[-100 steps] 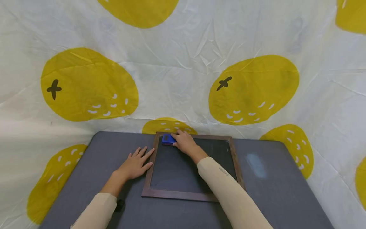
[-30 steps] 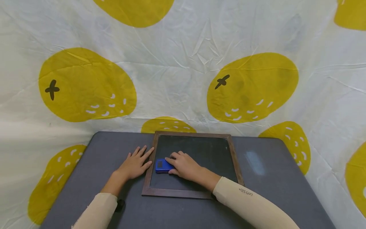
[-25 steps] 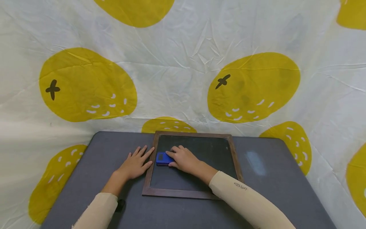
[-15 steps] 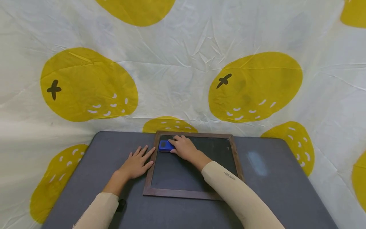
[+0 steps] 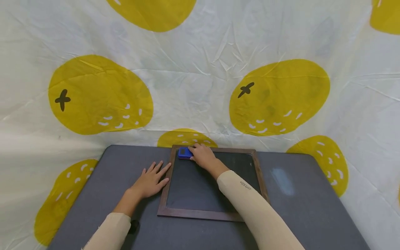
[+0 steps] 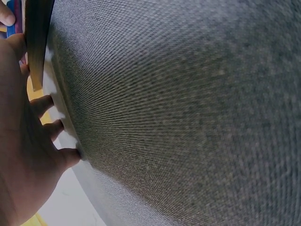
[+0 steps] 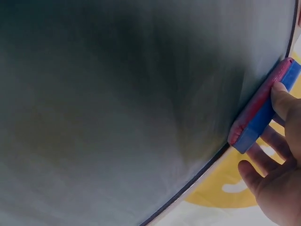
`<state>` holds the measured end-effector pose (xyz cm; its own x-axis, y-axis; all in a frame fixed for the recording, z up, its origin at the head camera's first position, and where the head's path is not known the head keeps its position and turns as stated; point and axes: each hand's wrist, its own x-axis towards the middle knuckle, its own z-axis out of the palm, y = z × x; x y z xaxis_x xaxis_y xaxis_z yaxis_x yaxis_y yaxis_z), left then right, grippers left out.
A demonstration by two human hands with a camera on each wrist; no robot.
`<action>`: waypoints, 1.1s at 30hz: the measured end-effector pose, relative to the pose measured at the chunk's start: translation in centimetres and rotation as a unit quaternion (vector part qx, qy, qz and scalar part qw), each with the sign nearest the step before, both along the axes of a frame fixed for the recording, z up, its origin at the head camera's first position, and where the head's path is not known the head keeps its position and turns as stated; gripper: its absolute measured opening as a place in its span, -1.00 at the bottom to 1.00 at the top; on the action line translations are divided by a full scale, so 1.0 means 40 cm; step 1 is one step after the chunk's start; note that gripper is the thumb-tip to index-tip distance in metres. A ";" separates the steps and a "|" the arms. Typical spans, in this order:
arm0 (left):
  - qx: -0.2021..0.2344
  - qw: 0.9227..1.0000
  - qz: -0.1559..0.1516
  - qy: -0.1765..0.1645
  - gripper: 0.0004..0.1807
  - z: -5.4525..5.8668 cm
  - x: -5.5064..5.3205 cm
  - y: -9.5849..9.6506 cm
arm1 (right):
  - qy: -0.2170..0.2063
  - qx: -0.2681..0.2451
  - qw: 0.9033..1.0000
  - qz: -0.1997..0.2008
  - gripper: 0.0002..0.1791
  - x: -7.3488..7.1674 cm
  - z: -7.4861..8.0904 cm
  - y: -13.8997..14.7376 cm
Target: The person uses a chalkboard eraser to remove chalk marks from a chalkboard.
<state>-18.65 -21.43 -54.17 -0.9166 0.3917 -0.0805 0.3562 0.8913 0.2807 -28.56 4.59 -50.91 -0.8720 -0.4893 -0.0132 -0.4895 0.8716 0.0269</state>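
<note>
A framed chalkboard [image 5: 200, 187] lies on the grey table, its dark surface bordered by brown wood. At its far left corner my right hand [image 5: 203, 156] grips a blue board eraser [image 5: 185, 153]. The right wrist view shows the eraser's pink felt side [image 7: 258, 103] against the board, with thumb and fingers on its blue back. My left hand [image 5: 150, 181] rests on the table with spread fingers, its fingertips touching the left side of the frame. In the left wrist view, the left hand [image 6: 28, 141] sits beside the wooden frame [image 6: 37, 42].
A pale chalky smudge [image 5: 282, 181] marks the table [image 5: 300, 211] right of the board. Behind the table hangs a white cloth [image 5: 187, 97] with yellow fruit prints. A small black object [image 5: 134, 226] shows by the left wrist.
Over the last second my right hand has slid the eraser from the board's middle left up to its far left corner. My left hand has stayed at the frame.
</note>
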 end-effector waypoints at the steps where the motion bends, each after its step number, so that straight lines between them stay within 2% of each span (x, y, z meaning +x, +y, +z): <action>1: 0.001 1.000 0.001 0.001 -0.30 0.000 0.000 0.000 | -0.002 -0.004 1.000 0.002 -0.37 -0.001 0.001 0.001; 8: 0.001 1.000 -0.004 0.003 -0.29 -0.004 -0.001 0.000 | -0.011 -0.026 0.999 0.017 -0.37 0.008 0.005 0.017; 13: 0.001 1.000 0.000 0.007 -0.29 -0.004 -0.001 -0.005 | -0.017 -0.030 0.999 0.035 -0.35 0.029 0.004 0.026; 16: 0.001 1.000 -0.001 0.004 -0.29 -0.003 -0.001 -0.006 | -0.004 -0.020 0.998 0.053 -0.34 0.055 0.003 0.034; 21: 0.001 1.000 0.003 0.002 -0.30 0.001 -0.002 -0.002 | 0.035 -0.014 0.994 0.105 -0.34 0.108 0.005 0.047; 33: 0.000 1.000 0.003 0.004 -0.30 0.002 0.001 0.003 | 0.042 -0.029 0.982 0.179 -0.32 0.238 -0.002 0.086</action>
